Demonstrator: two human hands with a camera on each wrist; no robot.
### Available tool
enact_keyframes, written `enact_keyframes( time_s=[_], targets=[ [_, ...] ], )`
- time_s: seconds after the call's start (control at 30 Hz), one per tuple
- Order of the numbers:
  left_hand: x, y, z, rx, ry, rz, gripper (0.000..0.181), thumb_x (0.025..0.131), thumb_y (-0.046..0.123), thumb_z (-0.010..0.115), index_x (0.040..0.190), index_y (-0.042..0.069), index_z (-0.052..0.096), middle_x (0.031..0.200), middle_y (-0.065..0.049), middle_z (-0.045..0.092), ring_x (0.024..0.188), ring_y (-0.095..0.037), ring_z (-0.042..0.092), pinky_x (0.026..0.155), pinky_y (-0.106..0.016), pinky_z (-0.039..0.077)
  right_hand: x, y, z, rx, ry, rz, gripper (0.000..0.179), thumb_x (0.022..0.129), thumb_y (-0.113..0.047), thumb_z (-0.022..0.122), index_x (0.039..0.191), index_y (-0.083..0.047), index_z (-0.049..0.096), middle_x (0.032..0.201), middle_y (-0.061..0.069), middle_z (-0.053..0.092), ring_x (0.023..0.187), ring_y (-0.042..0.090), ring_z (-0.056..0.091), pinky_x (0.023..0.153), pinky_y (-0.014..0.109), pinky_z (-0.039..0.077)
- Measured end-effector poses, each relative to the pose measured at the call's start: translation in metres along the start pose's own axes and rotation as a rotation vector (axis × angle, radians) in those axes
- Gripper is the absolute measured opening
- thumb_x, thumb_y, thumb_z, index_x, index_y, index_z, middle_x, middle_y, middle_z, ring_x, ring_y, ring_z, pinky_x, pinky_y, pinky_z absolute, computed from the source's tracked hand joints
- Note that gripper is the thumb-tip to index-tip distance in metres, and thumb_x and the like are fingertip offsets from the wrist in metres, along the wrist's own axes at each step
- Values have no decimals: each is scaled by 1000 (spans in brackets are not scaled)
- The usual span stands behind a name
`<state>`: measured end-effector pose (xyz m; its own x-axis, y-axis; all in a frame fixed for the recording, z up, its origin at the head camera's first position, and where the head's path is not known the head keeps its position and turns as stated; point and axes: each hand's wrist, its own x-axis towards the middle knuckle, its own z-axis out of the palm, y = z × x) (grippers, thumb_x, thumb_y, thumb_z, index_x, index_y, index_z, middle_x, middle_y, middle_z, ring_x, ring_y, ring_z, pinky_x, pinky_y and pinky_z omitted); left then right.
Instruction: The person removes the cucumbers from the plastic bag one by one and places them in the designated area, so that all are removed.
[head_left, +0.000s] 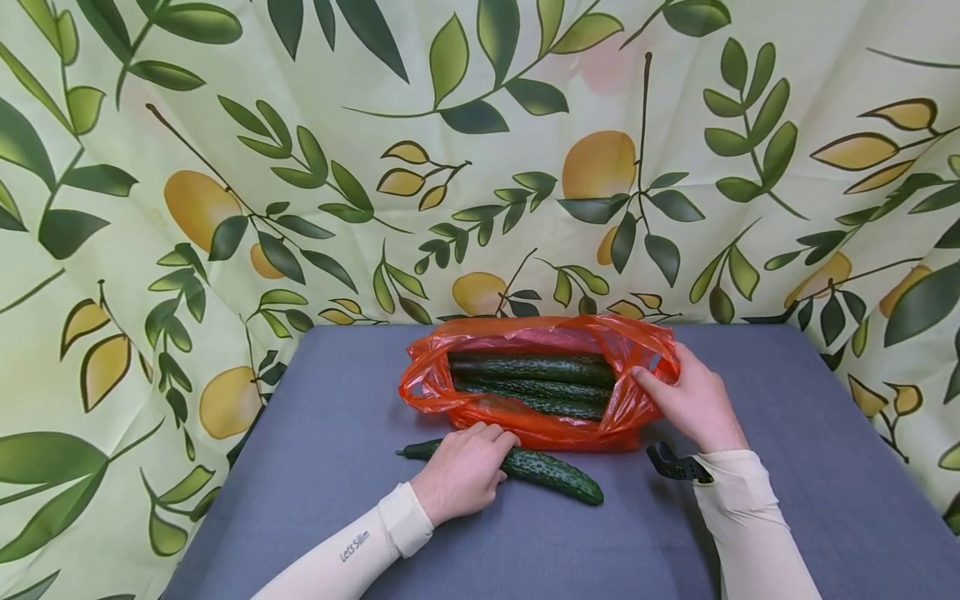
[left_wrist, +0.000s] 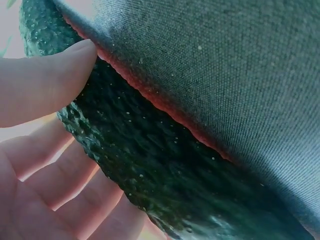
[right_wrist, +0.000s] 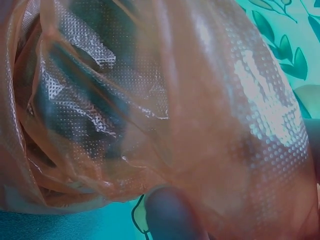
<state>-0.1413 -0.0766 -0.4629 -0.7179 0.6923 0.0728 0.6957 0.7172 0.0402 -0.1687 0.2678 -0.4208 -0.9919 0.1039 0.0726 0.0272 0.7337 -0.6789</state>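
Observation:
A dark green, bumpy cucumber (head_left: 555, 477) lies on the table in front of a red plastic bag (head_left: 517, 432). My left hand (head_left: 463, 473) grips it around the middle; the left wrist view has the thumb (left_wrist: 55, 75) on one side of the cucumber (left_wrist: 145, 150) and the fingers on the other. Several more cucumbers (head_left: 532, 367) lie side by side inside the bag, seen through its wide mouth. At the bag's right end, my right hand (head_left: 697, 404) holds the handle, its thumb against the plastic. Up close, the right wrist view shows the thin, see-through film (right_wrist: 200, 125).
A grey cloth (head_left: 337, 517) covers the table. Behind it and along both sides hangs a curtain (head_left: 510, 250) printed with leaves and orange fruit. The bag's left handle (head_left: 416, 396) stands loose. A black wrist strap (head_left: 675, 465) sits by my right cuff.

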Motion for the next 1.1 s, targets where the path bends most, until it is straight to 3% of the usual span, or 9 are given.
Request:
enact_keyframes(
  time_s=[0.6, 0.9, 1.1],
  targets=[
    [0, -3, -7, -19, -26, 10, 45, 94, 27, 85, 136, 20, 69, 126, 3, 74, 114, -17, 71, 98, -36, 61, -1, -1, -4, -7, -9, -4, 72, 105, -48, 64, 154, 2, 47, 135, 33, 68, 116, 50, 69, 94, 64, 58],
    [-3, -6, -20, -55, 21, 14, 45, 94, 31, 86, 134, 21, 70, 123, 3, 75, 114, -17, 72, 98, -38, 62, -1, -1, -2, -4, -24, 9, 75, 105, -50, 64, 155, 2, 46, 138, 33, 67, 118, 51, 69, 96, 65, 58],
    [0, -6, -34, -69, 83, 54, 40, 96, 38, 83, 131, 22, 71, 119, 5, 75, 106, -14, 72, 92, -36, 63, -1, 0, -2, -1, -35, 12, 76, 105, -51, 63, 156, 2, 45, 140, 33, 66, 120, 51, 68, 97, 66, 58]
  ],
)
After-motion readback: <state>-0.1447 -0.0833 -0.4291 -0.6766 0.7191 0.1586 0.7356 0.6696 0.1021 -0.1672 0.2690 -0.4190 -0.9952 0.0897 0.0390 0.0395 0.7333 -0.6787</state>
